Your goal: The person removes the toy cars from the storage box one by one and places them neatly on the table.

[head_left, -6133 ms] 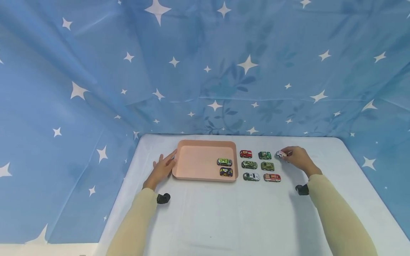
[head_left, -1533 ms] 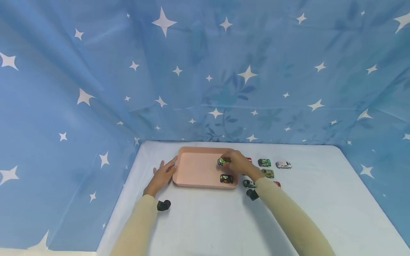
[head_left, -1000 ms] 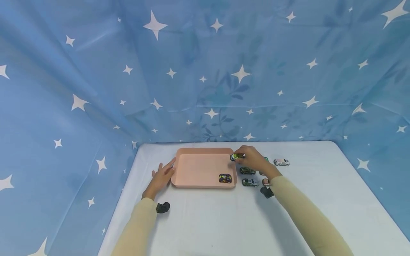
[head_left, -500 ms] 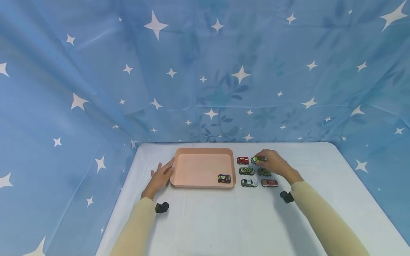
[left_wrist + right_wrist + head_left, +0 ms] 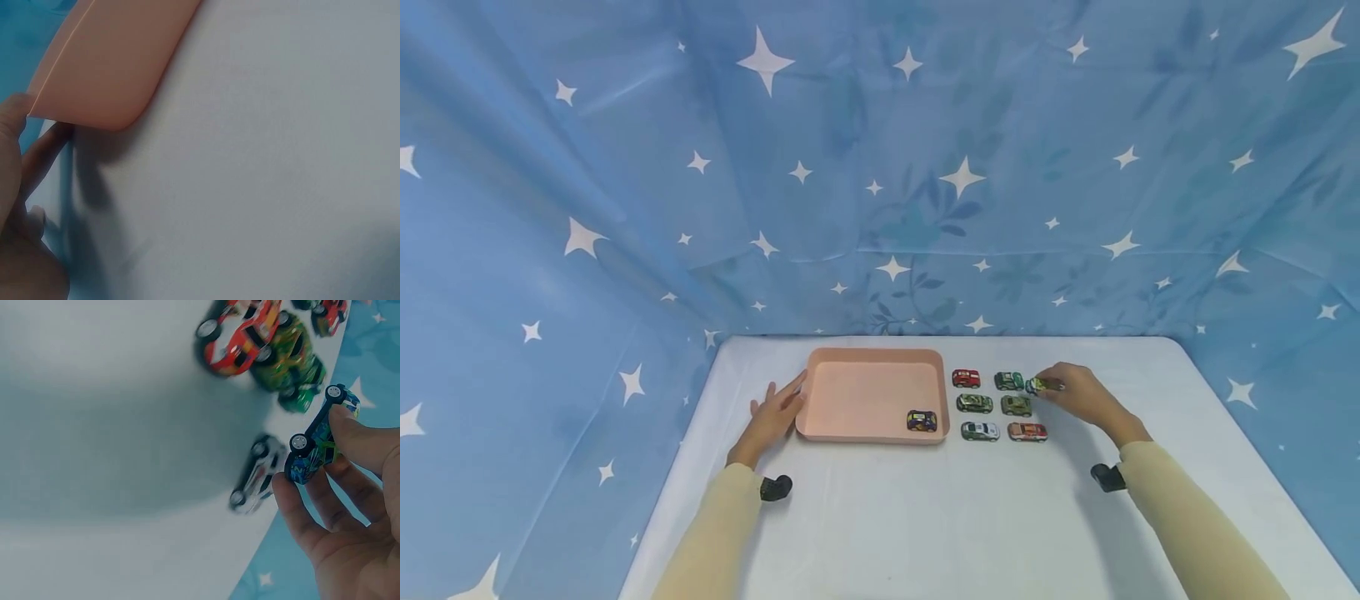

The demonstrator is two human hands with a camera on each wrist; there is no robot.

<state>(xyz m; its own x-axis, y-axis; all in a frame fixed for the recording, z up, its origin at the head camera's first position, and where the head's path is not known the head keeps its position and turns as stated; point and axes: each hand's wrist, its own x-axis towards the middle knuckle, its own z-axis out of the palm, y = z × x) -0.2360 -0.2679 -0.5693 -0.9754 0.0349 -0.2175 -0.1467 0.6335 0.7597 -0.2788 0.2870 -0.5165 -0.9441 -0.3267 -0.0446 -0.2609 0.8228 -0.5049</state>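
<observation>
My right hand [image 5: 1081,397] pinches a green-and-blue toy car [image 5: 317,439] between thumb and fingers, beside the toy cars at the right of the table. Close by that car in the right wrist view is a white toy car [image 5: 257,475]; in the head view it is hidden by the hand. A pink tray [image 5: 865,438] has one dark blue toy car [image 5: 922,421] in its front right corner. My left hand [image 5: 770,419] touches the tray's left side with its fingers mostly straight. The left wrist view shows the fingertips [image 5: 17,106] at the tray's rim.
Right of the tray stand a red toy car [image 5: 966,378], a green one [image 5: 1009,381], two camouflage ones [image 5: 974,403], a white-and-green one [image 5: 980,431] and an orange-red one [image 5: 1027,432]. A blue star-patterned curtain [image 5: 820,208] hangs behind the white table [image 5: 880,517].
The white toy car was set down at the right end. Then my right hand took the green-and-blue car out of the tray and carried it right. My left hand stayed at the tray.
</observation>
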